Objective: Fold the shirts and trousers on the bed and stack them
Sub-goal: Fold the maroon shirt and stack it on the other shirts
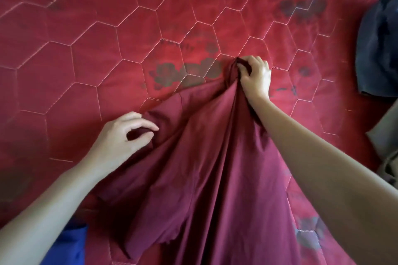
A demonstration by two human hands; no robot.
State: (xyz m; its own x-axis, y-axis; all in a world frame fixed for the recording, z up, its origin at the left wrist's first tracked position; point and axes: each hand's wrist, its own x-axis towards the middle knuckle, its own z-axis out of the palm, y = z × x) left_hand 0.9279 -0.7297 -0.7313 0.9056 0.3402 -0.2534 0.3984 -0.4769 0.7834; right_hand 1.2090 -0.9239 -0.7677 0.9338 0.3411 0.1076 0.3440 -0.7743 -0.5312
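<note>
A maroon shirt (204,168) lies bunched and creased on the red quilted bed (86,49), running from the middle of the view to the bottom edge. My right hand (256,76) is closed on a gathered end of the shirt at its far tip, pressing it to the bed. My left hand (120,135) pinches a fold of the same shirt at its left edge, thumb and fingers closed on the cloth. Both forearms reach in from the bottom corners.
A dark navy garment (379,49) lies crumpled at the right edge. Below it a beige garment (387,146) pokes in from the right. A blue cloth (66,245) shows at the bottom left under my left arm.
</note>
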